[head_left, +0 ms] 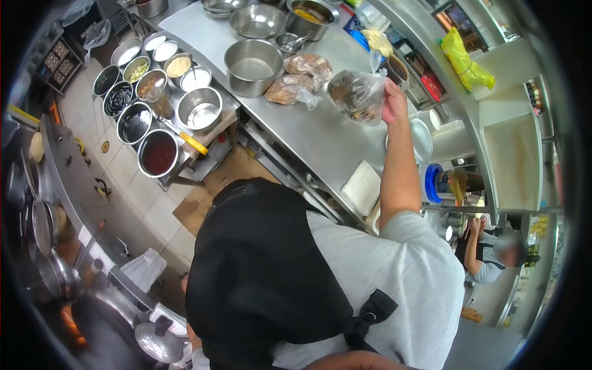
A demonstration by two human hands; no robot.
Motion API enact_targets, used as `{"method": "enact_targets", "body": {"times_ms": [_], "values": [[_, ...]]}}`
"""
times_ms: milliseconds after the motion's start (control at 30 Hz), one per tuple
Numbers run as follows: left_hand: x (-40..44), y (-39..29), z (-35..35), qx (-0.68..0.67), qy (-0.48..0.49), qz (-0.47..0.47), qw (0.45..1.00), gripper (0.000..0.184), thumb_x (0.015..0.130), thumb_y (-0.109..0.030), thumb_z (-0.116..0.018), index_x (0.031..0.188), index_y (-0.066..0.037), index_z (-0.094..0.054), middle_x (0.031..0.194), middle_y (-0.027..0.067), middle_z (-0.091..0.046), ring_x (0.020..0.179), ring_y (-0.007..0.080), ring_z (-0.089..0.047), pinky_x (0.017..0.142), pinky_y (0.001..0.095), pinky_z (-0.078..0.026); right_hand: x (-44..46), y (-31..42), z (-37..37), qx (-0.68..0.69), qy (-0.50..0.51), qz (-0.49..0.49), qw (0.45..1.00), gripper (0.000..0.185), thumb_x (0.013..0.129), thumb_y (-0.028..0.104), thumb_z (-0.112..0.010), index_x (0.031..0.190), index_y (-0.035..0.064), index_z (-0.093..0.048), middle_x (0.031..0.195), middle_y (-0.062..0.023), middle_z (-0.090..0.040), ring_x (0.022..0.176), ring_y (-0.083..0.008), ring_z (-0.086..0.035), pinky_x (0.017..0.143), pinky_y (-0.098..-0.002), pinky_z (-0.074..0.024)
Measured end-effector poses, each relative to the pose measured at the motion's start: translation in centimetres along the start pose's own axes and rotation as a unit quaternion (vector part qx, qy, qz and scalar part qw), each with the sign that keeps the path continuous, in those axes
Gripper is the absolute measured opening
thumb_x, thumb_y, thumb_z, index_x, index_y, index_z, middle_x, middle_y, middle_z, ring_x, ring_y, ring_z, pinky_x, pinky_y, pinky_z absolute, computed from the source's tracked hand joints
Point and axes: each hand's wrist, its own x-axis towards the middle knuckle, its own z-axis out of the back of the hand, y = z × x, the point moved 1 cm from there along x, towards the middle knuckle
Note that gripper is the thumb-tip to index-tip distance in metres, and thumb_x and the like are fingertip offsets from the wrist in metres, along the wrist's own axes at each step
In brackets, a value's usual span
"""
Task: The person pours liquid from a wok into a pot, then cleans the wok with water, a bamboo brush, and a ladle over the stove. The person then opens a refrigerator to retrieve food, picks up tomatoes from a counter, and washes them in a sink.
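My right hand [395, 103] is closed on the edge of a clear plastic bag [357, 97] with dark brown pieces inside. It holds the bag over the steel table [314, 139]. Two more clear bags with brownish contents, a nearer one [288, 90] and a farther one [310, 66], lie beside it. Next to them stands a deep steel pot [253, 66]. Only slivers of skin of my left arm [194, 336] show past the black apron [265, 271]; the fingers of my left hand are hidden.
Several steel pots of sauces and ingredients stand on a low stand at left, with a yellow-handled tool [193, 143] across it. A stove with a wok and a perforated ladle [159, 343] is at lower left. Shelves run along the right. A co-worker [487, 253] stands at far right.
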Motion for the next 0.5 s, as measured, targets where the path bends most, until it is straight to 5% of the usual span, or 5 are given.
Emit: {"method": "enact_targets", "body": {"times_ms": [133, 267, 333, 367, 500], "values": [[2.2, -0.1, 0.4, 0.006, 0.004, -0.032, 0.999, 0.028, 0.094, -0.026, -0.068, 0.105, -0.002, -0.079, 0.089, 0.0107, -0.077, 0.083, 0.0208, -0.073, 0.079, 0.0370, -0.057, 0.8, -5.7, 2.4, -0.325, -0.030, -0.031, 0.945, 0.013, 0.100, 0.014, -0.062, 0.093, 0.0083, -0.071, 0.088, 0.0020, -0.066, 0.087, -0.0134, -0.063, 0.077, -0.0324, -0.0484], [1.8, -1.7, 0.0, 0.094, -0.023, -0.204, 0.974, 0.023, 0.090, -0.018, -0.056, 0.089, -0.006, -0.076, 0.087, 0.0136, -0.074, 0.082, 0.0279, -0.072, 0.079, 0.0440, -0.058, -0.2, -11.7, 3.4, -0.805, 0.058, 0.133, 0.576, 0.028, 0.099, 0.025, -0.058, 0.106, 0.0025, -0.074, 0.105, -0.0222, -0.073, 0.100, -0.0433, -0.068, 0.089, -0.0532, -0.0529], [0.9, -2.5, 0.8, 0.426, -0.039, -0.354, 0.832, 0.023, 0.090, -0.018, -0.057, 0.090, -0.007, -0.078, 0.103, 0.0194, -0.076, 0.097, 0.0396, -0.072, 0.085, 0.0540, -0.057, -0.9, -13.7, 0.9, -0.816, 0.064, 0.179, 0.545, 0.031, 0.102, 0.026, -0.059, 0.112, 0.0012, -0.074, 0.108, -0.0225, -0.074, 0.102, -0.0422, -0.069, 0.091, -0.0513, -0.0532], [-1.6, -5.1, 1.3, 0.130, -0.049, -0.127, 0.982, 0.027, 0.092, -0.020, -0.055, 0.088, -0.006, -0.077, 0.101, 0.0200, -0.075, 0.098, 0.0422, -0.071, 0.088, 0.0559, -0.056, -2.0, -13.8, -3.0, -0.768, -0.003, 0.120, 0.629, 0.034, 0.105, 0.031, -0.058, 0.115, 0.0019, -0.073, 0.111, -0.0224, -0.074, 0.103, -0.0417, -0.070, 0.091, -0.0504, -0.0532], [-3.2, -5.8, 2.6, 0.076, -0.097, -0.127, 0.984, 0.037, 0.090, -0.032, -0.057, 0.099, -0.005, -0.080, 0.106, 0.0235, -0.075, 0.103, 0.0421, -0.072, 0.097, 0.0504, -0.056, -5.0, -19.4, -16.4, -0.684, 0.210, 0.207, 0.668, 0.031, 0.109, 0.030, -0.054, 0.122, 0.0055, -0.068, 0.105, -0.0232, -0.074, 0.096, -0.0462, -0.070, 0.083, -0.0484, -0.0541]]}}
